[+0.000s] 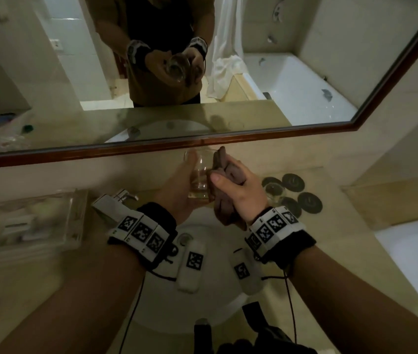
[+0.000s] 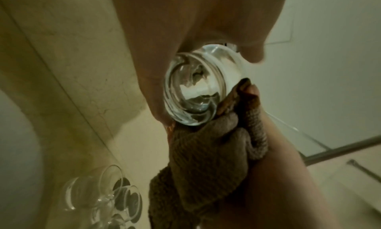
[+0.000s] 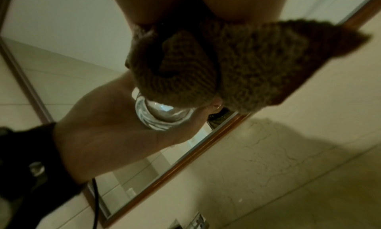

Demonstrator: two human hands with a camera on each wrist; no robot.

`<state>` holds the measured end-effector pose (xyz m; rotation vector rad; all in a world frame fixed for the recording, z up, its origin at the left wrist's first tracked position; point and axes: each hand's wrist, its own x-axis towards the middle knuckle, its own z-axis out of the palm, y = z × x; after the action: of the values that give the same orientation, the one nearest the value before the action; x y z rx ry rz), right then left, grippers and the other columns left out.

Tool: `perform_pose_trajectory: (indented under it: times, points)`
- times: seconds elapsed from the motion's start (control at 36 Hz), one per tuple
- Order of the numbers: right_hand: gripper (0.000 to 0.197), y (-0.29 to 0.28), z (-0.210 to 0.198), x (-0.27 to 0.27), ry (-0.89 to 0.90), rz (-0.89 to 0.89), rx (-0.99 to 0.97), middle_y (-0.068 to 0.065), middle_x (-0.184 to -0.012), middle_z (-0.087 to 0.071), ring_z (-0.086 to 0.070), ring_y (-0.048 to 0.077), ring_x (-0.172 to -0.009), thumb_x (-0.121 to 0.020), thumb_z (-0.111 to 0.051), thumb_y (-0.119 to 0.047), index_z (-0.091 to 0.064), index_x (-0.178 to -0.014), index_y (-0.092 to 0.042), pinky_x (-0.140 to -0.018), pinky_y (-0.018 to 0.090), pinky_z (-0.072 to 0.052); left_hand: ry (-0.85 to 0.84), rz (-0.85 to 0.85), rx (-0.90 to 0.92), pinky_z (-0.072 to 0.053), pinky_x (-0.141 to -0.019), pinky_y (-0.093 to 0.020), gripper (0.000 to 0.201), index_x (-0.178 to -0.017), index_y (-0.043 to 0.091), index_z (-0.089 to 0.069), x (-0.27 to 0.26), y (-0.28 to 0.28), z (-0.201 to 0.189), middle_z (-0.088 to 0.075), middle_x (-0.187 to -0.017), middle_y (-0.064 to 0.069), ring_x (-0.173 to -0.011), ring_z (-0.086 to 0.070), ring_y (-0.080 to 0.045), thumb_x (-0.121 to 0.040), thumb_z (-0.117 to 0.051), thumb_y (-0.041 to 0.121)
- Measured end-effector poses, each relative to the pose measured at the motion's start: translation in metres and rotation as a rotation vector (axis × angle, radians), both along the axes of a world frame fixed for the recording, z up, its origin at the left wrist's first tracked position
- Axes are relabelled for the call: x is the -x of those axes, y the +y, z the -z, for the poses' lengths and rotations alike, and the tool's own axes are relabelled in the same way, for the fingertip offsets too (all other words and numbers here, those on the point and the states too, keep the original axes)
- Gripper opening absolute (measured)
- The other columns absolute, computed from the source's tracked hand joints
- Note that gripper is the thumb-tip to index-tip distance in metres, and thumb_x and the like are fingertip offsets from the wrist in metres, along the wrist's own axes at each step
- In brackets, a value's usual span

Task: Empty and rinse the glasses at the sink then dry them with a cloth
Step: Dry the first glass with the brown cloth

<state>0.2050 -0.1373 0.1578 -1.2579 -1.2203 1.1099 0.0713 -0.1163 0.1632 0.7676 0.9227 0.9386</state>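
Observation:
A clear tumbler glass [image 1: 199, 172] is held upright above the white sink [image 1: 202, 297], gripped around its side by my left hand [image 1: 180, 192]. My right hand [image 1: 238, 187] clutches a bunched brown ribbed cloth [image 1: 225, 180] and presses it against the glass's right side. In the left wrist view the thick glass base [image 2: 195, 92] faces the camera, with the brown cloth [image 2: 206, 154] below it. The right wrist view shows the cloth [image 3: 206, 66] covering the upper part of the glass [image 3: 163, 116]. Other glasses [image 2: 98, 198] stand on the counter to the right.
Several dark round coasters [image 1: 302, 198] lie on the beige counter right of the sink, one with a glass [image 1: 275, 189] on it. A chrome tap [image 1: 116, 203] and a clear tray of toiletries [image 1: 29, 226] are at the left. A wood-framed mirror [image 1: 202, 72] hangs straight ahead.

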Motion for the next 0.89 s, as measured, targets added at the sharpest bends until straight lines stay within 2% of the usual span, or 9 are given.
perform_pose_trajectory:
  times: [0.14,0.25,0.42,0.47,0.58,0.67,0.72,0.78,0.89]
  points:
    - [0.048,0.004,0.0,-0.016,-0.016,-0.034,-0.022,0.0,-0.118,-0.067,-0.062,0.012,-0.11,-0.08,-0.075,-0.024,-0.061,-0.126,-0.02,-0.099,0.034,-0.047,0.051,-0.071,0.003,-0.058,-0.074,-0.04,0.09,-0.14,0.007,-0.044,-0.014,0.001,0.004,-0.06,-0.132,-0.019,-0.106,-0.068,-0.029,-0.071,-0.081,0.05]
    - [0.019,0.012,-0.004,-0.024,-0.02,-0.058,-0.064,0.003,-0.101,-0.072,-0.066,0.02,-0.096,-0.081,-0.073,-0.024,-0.067,-0.092,-0.039,-0.09,0.04,-0.052,0.049,-0.011,-0.026,-0.06,-0.079,-0.039,0.052,-0.116,0.009,-0.064,-0.015,0.005,-0.001,-0.071,-0.111,-0.012,-0.094,-0.071,-0.023,-0.079,-0.061,0.047]
    - [0.027,0.017,-0.004,-0.033,0.041,-0.115,-0.103,-0.016,-0.077,-0.07,-0.066,0.001,-0.075,-0.085,-0.069,-0.013,-0.065,-0.082,-0.039,-0.074,0.02,-0.052,-0.023,-0.007,0.016,-0.056,-0.08,-0.038,0.028,-0.096,0.013,-0.065,-0.016,0.004,-0.008,-0.073,-0.092,-0.007,-0.08,-0.071,-0.021,-0.1,-0.048,0.034]
    - [0.024,0.018,-0.007,-0.034,0.057,-0.12,-0.092,-0.013,-0.081,-0.072,-0.068,0.005,-0.08,-0.086,-0.068,-0.014,-0.067,-0.086,-0.039,-0.076,0.023,-0.054,-0.073,0.0,0.023,-0.057,-0.081,-0.038,0.034,-0.107,0.007,-0.064,-0.018,0.003,-0.011,-0.072,-0.098,-0.011,-0.084,-0.07,-0.022,-0.095,-0.051,0.036]
    - [0.016,0.019,-0.014,-0.037,0.117,-0.126,-0.067,-0.001,-0.094,-0.074,-0.069,0.02,-0.093,-0.085,-0.068,-0.018,-0.07,-0.091,-0.032,-0.088,0.038,-0.054,-0.112,-0.025,0.049,-0.057,-0.087,-0.043,0.076,-0.142,0.002,-0.041,-0.025,0.006,-0.013,-0.063,-0.115,-0.019,-0.097,-0.067,-0.029,-0.081,-0.06,0.044]
    - [0.012,0.02,-0.014,-0.045,0.12,-0.076,-0.044,0.004,-0.095,-0.073,-0.068,0.021,-0.093,-0.086,-0.068,-0.015,-0.07,-0.09,-0.027,-0.091,0.043,-0.052,-0.075,-0.024,0.036,-0.055,-0.089,-0.045,0.058,-0.132,0.009,-0.053,-0.034,0.01,-0.013,-0.067,-0.109,-0.015,-0.098,-0.067,-0.029,-0.089,-0.055,0.049]
    - [0.008,0.019,-0.011,-0.05,0.098,-0.03,-0.04,0.006,-0.098,-0.073,-0.067,0.023,-0.095,-0.08,-0.071,-0.029,-0.072,-0.088,-0.028,-0.092,0.046,-0.051,-0.021,-0.023,0.014,-0.055,-0.092,-0.047,0.041,-0.118,0.021,-0.061,-0.042,0.014,-0.014,-0.07,-0.11,-0.015,-0.103,-0.067,-0.031,-0.097,-0.046,0.053]
    - [0.02,0.018,-0.006,-0.057,0.065,0.013,-0.026,0.004,-0.098,-0.073,-0.068,0.024,-0.095,-0.071,-0.071,-0.045,-0.073,-0.087,-0.033,-0.091,0.05,-0.051,0.029,-0.022,0.0,-0.055,-0.092,-0.046,0.043,-0.117,0.026,-0.063,-0.052,0.017,-0.012,-0.07,-0.114,-0.015,-0.108,-0.066,-0.032,-0.097,-0.043,0.058]
    - [0.046,0.016,0.002,-0.071,0.059,0.063,0.017,0.011,-0.095,-0.072,-0.066,0.032,-0.094,-0.064,-0.073,-0.053,-0.071,-0.092,-0.016,-0.09,0.055,-0.049,0.023,0.002,-0.01,-0.057,-0.074,-0.036,0.033,-0.098,0.026,-0.063,-0.072,0.021,-0.005,-0.075,-0.074,0.002,-0.073,-0.071,-0.017,-0.1,-0.04,0.051]
